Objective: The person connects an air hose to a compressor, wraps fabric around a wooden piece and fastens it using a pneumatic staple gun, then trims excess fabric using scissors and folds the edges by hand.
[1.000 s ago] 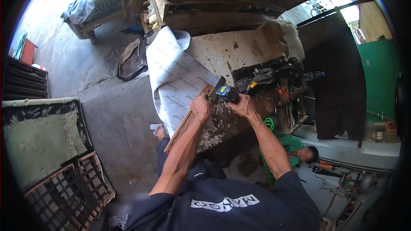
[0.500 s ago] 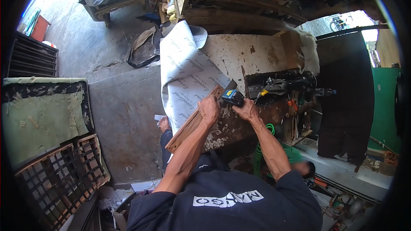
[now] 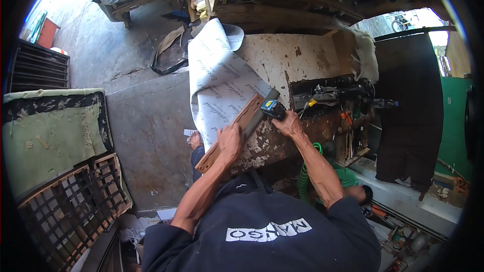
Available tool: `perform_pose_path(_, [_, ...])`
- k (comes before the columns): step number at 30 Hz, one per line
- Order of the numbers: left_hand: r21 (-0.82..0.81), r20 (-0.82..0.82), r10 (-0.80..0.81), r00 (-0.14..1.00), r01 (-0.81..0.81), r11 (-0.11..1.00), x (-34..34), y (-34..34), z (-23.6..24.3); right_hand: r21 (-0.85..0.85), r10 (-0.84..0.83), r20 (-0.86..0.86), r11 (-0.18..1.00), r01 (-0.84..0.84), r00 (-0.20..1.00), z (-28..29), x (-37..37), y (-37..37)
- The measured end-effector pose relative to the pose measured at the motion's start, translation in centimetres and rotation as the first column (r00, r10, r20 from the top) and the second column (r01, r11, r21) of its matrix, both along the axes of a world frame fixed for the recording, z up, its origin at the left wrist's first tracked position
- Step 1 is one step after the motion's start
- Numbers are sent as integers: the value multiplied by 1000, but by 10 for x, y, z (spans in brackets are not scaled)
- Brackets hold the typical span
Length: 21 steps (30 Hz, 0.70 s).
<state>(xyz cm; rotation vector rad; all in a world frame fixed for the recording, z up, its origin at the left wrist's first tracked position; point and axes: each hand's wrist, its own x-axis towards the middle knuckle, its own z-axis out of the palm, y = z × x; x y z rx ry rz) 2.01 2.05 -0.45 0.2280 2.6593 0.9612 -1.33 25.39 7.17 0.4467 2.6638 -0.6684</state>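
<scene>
Left hand on the wooden board; from here I can't tell if it grips. Right hand wrapped round a power tool, near board's upper end. Grey strip along board's right side. I see board slanting beside printed white cloth. Green hose near right forearm.

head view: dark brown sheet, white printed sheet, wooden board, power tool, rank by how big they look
Largest to smallest:
1. dark brown sheet
2. white printed sheet
3. wooden board, partly covered
4. power tool, visible part only
</scene>
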Motion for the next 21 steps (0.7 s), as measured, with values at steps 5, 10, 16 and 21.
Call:
perform_pose_path(5, [-33,-25,10,1000,-11,999,69,-62,26,-135,-96,-21,987,93,995,-2,17,-2])
perform_pose_path(10, [-106,-95,94,991,-104,989,103,-88,38,-176,-157,-95,975,138,983,-11,26,1])
perform_pose_path(16, [-192,-85,145,986,-159,968,109,-88,36,-307,-258,25,918,253,966,-10,14,11])
perform_pose_path(21, [-106,40,195,980,-190,976,102,-97,27,-588,-446,569,366,721,691,7,6,17])
